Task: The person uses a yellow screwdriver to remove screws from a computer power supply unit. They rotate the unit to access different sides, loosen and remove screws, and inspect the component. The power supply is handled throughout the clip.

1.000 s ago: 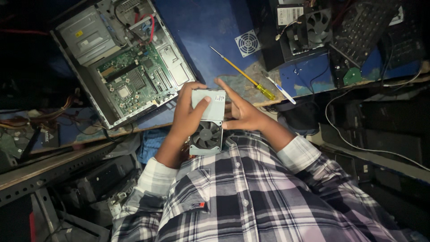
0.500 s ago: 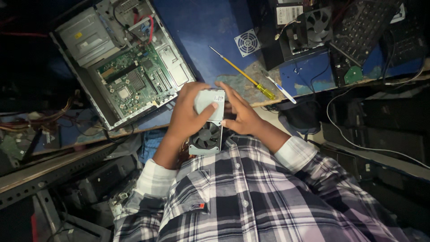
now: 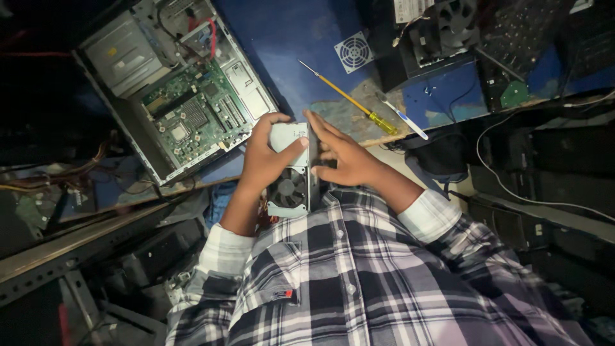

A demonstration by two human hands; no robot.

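Note:
A grey metal power supply box (image 3: 291,168) with a round fan grille on its near face is held in front of my chest, over the edge of a blue table (image 3: 301,45). My left hand (image 3: 264,160) wraps its left side, thumb across the top. My right hand (image 3: 343,158) presses flat against its right side, fingers spread. An open computer case (image 3: 173,96) with a green motherboard lies on the table just left of my hands.
A yellow-handled screwdriver (image 3: 349,101) and a white pen (image 3: 405,120) lie on the table right of the hands. A small white fan grille (image 3: 353,51) lies further back. Dark cases and cables (image 3: 525,186) crowd the right; metal frames and parts fill the lower left.
The power supply has turned slightly in my hands, and my right hand's fingers have shifted along its side. Nothing else has moved.

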